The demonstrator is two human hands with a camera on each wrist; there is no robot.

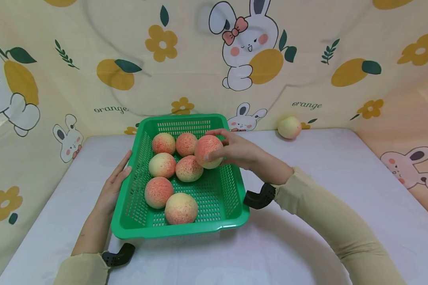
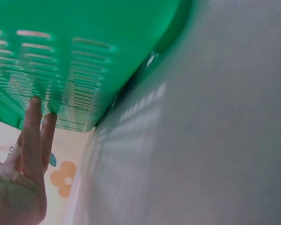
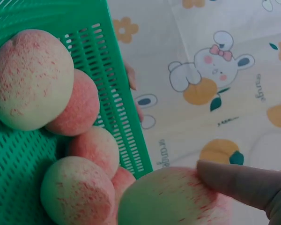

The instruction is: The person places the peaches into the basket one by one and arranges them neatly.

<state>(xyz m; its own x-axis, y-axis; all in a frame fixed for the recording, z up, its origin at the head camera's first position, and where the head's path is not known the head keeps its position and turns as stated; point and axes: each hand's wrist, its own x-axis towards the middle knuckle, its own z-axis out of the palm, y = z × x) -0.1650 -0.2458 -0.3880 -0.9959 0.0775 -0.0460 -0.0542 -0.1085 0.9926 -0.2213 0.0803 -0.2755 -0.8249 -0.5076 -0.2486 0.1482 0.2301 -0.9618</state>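
My right hand (image 1: 240, 150) grips a pink-and-cream peach (image 1: 207, 150) over the right half of the green basket (image 1: 178, 230). In the right wrist view, a finger (image 3: 239, 183) lies on that peach's skin. Several other peaches sit in the basket, mostly along its left side, among them a pale one (image 1: 181, 208) near the front and a redder one (image 1: 159, 192) beside it. Against the basket's left wall rests my left hand (image 1: 113, 186). Its fingers look straight in the left wrist view, with the tips (image 2: 33, 104) at the slotted wall.
Another peach (image 1: 289, 127) lies at the table's back edge, to the right of the basket. A white cloth covers the table (image 1: 306, 178). Behind it hangs a cream curtain (image 1: 196, 79) printed with rabbits and oranges.
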